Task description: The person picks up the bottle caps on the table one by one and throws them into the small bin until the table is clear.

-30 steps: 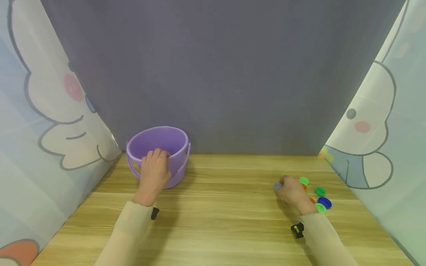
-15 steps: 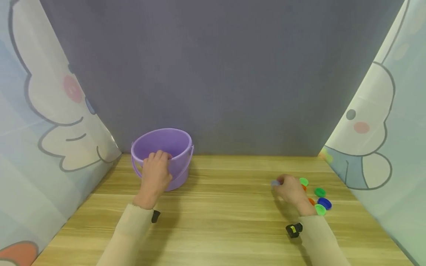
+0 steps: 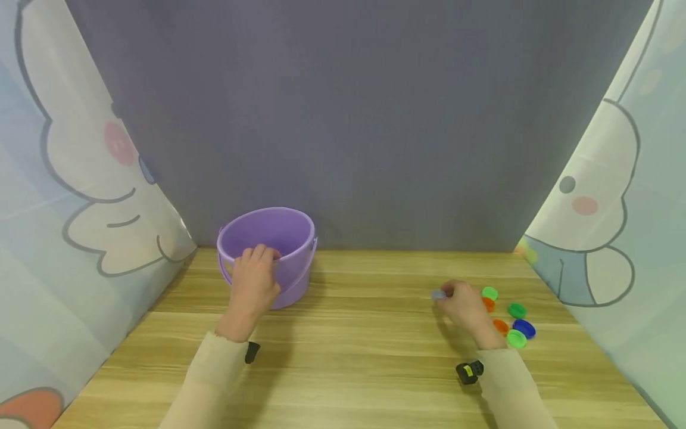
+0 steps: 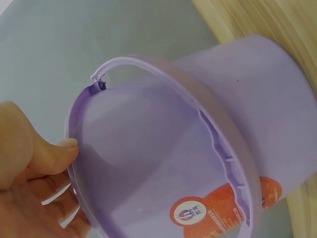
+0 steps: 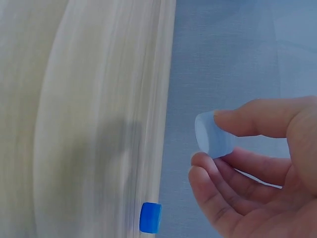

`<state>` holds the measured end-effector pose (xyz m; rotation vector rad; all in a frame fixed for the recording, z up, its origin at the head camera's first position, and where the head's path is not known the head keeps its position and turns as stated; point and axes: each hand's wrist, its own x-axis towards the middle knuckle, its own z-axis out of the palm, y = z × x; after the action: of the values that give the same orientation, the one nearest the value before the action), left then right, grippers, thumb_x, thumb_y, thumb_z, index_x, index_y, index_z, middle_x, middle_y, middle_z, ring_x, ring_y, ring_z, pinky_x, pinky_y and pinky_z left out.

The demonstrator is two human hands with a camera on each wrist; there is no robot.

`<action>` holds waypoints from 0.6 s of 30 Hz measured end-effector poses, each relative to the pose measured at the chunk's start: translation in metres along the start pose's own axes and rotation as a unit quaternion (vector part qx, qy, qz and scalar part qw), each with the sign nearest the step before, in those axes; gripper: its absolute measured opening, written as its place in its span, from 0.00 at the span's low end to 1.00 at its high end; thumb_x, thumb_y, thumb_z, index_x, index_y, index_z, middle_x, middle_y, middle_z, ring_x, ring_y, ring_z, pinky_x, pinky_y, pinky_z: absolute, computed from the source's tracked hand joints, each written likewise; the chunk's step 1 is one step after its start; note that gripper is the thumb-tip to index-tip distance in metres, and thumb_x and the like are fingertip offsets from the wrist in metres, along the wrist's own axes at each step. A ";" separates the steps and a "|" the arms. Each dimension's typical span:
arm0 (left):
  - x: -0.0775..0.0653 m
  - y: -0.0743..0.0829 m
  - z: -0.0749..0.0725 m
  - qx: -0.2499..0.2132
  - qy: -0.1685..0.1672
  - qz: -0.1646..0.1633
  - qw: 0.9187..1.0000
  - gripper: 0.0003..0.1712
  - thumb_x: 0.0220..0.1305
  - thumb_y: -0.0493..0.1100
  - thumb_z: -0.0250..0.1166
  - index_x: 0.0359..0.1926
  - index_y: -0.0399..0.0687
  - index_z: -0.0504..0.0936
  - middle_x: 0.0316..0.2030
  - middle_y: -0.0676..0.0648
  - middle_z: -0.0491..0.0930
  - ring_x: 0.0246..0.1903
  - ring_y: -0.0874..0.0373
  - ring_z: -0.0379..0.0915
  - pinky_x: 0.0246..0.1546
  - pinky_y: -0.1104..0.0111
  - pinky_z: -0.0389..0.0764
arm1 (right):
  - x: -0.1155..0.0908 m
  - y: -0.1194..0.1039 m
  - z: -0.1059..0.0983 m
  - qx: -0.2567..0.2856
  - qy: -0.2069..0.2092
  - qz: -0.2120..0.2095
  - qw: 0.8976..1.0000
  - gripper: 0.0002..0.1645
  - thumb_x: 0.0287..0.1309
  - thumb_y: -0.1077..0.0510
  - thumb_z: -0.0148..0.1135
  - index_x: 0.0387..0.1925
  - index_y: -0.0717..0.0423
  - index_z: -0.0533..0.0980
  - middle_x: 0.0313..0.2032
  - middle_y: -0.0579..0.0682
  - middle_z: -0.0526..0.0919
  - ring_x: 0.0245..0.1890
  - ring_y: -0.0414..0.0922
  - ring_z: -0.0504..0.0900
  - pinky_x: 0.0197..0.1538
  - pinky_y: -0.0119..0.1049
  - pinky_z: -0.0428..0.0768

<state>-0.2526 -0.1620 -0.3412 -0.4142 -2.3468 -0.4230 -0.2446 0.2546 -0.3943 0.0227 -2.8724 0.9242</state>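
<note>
My left hand (image 3: 253,286) grips the near rim of a purple bucket (image 3: 293,285). In the left wrist view the thumb lies over the rim, the other fingers are behind it, and the bucket's handle (image 4: 233,134) hangs down across an orange label (image 4: 218,210). Well to the right, my right hand (image 3: 465,307) pinches a pale translucent bottle cap (image 5: 213,134) between thumb and fingers, above the wooden table. Several bottle caps lie just right of that hand: green (image 3: 517,310), dark blue (image 3: 524,329), light green (image 3: 516,339) and orange (image 3: 501,326).
A grey panel (image 3: 364,131) stands along the table's back edge. Printed cloth walls rise at the left (image 3: 48,238) and right (image 3: 605,256). Bare wooden tabletop (image 3: 364,333) lies between the two hands. A small blue cap (image 5: 150,218) shows in the right wrist view.
The bucket has shifted a little to the right with my left hand on its rim. My right hand has moved slightly left with the pale cap, uncovering more of the orange caps.
</note>
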 end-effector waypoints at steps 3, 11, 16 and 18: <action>-0.002 0.001 -0.001 0.004 0.000 0.009 1.000 0.19 0.42 0.20 0.67 0.40 0.32 0.81 0.37 0.37 0.81 0.38 0.38 0.75 0.43 0.45 0.77 | 0.000 -0.001 0.000 0.007 0.004 -0.004 1.000 0.24 0.60 0.58 0.65 0.52 0.73 0.77 0.48 0.68 0.83 0.48 0.62 0.82 0.49 0.56 0.81; -0.006 0.007 -0.002 0.002 0.002 0.023 1.000 0.18 0.43 0.21 0.68 0.39 0.33 0.82 0.37 0.38 0.81 0.38 0.38 0.75 0.43 0.46 0.77 | 0.002 -0.001 0.002 0.019 0.021 -0.016 0.999 0.24 0.60 0.57 0.66 0.53 0.71 0.78 0.48 0.67 0.84 0.46 0.60 0.83 0.48 0.55 0.82; -0.007 0.013 0.000 0.001 0.015 0.039 0.999 0.17 0.43 0.21 0.70 0.38 0.34 0.82 0.35 0.39 0.81 0.36 0.40 0.75 0.40 0.47 0.78 | 0.001 -0.006 0.001 0.022 0.029 -0.021 0.999 0.23 0.59 0.57 0.66 0.52 0.70 0.79 0.46 0.65 0.84 0.43 0.58 0.83 0.46 0.54 0.82; -0.007 0.015 0.001 -0.002 0.018 0.042 0.999 0.16 0.44 0.22 0.70 0.37 0.34 0.82 0.35 0.39 0.81 0.36 0.40 0.74 0.39 0.47 0.78 | 0.001 -0.009 0.000 0.025 0.032 -0.022 0.999 0.24 0.59 0.57 0.66 0.52 0.70 0.79 0.45 0.65 0.84 0.43 0.58 0.83 0.46 0.54 0.82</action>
<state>-0.2426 -0.1495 -0.3439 -0.5007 -2.2859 -0.3933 -0.2452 0.2475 -0.3894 0.0612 -2.7791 0.9699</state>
